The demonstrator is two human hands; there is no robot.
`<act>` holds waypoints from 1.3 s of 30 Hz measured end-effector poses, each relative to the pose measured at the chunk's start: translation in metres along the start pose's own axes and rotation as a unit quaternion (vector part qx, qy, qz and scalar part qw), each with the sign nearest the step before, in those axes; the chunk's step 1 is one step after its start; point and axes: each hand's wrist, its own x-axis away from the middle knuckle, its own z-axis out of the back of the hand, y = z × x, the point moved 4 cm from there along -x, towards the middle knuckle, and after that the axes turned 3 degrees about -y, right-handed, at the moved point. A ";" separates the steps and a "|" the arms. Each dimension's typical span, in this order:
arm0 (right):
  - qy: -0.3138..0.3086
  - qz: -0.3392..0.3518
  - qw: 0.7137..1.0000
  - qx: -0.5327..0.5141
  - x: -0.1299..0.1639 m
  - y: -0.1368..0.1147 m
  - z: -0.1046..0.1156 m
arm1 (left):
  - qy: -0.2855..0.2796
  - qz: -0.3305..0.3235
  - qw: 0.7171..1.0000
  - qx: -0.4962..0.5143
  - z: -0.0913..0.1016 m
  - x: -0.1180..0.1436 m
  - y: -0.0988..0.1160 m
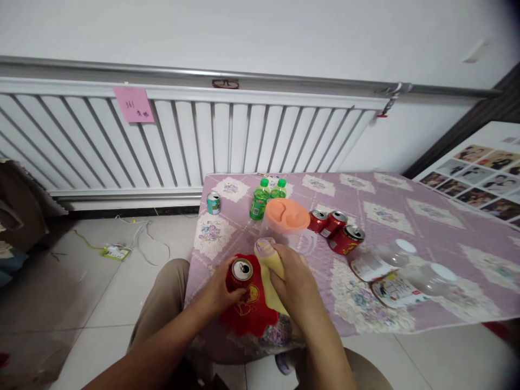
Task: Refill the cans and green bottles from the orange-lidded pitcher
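Note:
My left hand (226,290) is wrapped round an upright red drink can (242,271) whose top is opened, the tab showing. Under the can lies a red scalloped mat (255,317) with a gold print. In my right hand (290,273) is a yellow cloth (273,271), bunched at the top and hanging down over the mat's right side. Just beyond that hand stands a clear pitcher (280,235) with an orange lid (287,214). The cloth and the can are apart.
Red cans (346,240) stand right of the pitcher, beside two clear jars (400,287) lying tilted. Behind are two green bottles (260,200); a teal can (213,203) stands at the left edge of the flowered tablecloth (309,189). A white radiator (244,135) runs along the wall.

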 end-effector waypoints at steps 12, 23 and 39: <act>-0.242 0.063 0.960 0.130 -0.043 -0.026 -0.039 | 0.007 0.015 1.000 -0.021 0.000 0.002 0.003; -0.231 0.017 0.960 0.159 -0.014 -0.023 -0.024 | 0.003 0.007 1.000 -0.003 -0.001 0.002 -0.003; -0.187 0.049 0.970 0.148 -0.002 -0.023 -0.016 | -0.005 0.002 1.000 0.020 0.000 0.000 -0.002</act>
